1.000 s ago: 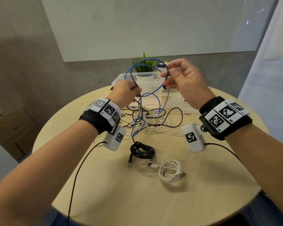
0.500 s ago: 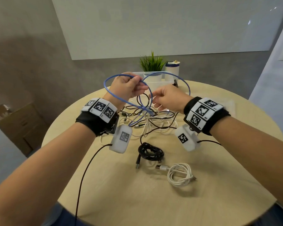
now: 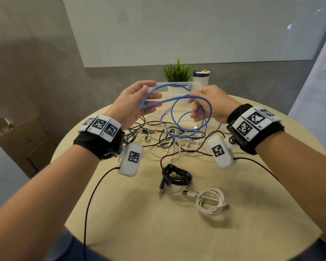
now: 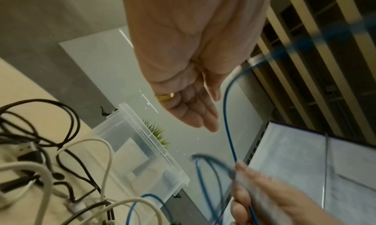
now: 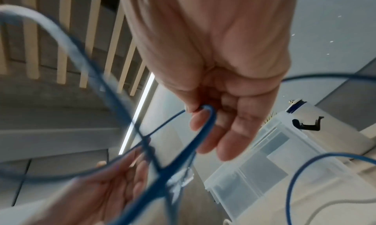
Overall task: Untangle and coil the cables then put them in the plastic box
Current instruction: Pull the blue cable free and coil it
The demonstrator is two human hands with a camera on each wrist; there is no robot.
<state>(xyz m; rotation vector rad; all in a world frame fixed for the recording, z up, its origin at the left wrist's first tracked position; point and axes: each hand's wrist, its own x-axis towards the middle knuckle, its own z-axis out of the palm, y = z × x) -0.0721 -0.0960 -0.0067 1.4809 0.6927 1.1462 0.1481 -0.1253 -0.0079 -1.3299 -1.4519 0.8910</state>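
Observation:
A thin blue cable (image 3: 167, 100) hangs in loops between my two hands above the round table. My right hand (image 3: 198, 102) pinches its strands between thumb and forefinger, as the right wrist view shows (image 5: 203, 116). My left hand (image 3: 151, 97) is held out with straight fingers, and one loop of the blue cable (image 4: 227, 116) runs past its thumb. Below the hands lies a tangle of black and white cables (image 3: 158, 136). The clear plastic box (image 3: 177, 84) stands just behind the hands, and no cables show in it.
A coiled black cable (image 3: 176, 176) and a coiled white cable (image 3: 211, 201) lie on the table near me. A small plant (image 3: 177, 72) and a white canister (image 3: 200, 78) stand behind the box. A cardboard box (image 3: 23, 142) sits on the floor at left.
My left hand, which gripped the blue cable before, has let go and straightened its fingers. Both hands have drawn apart, and the loops now hang from the right hand.

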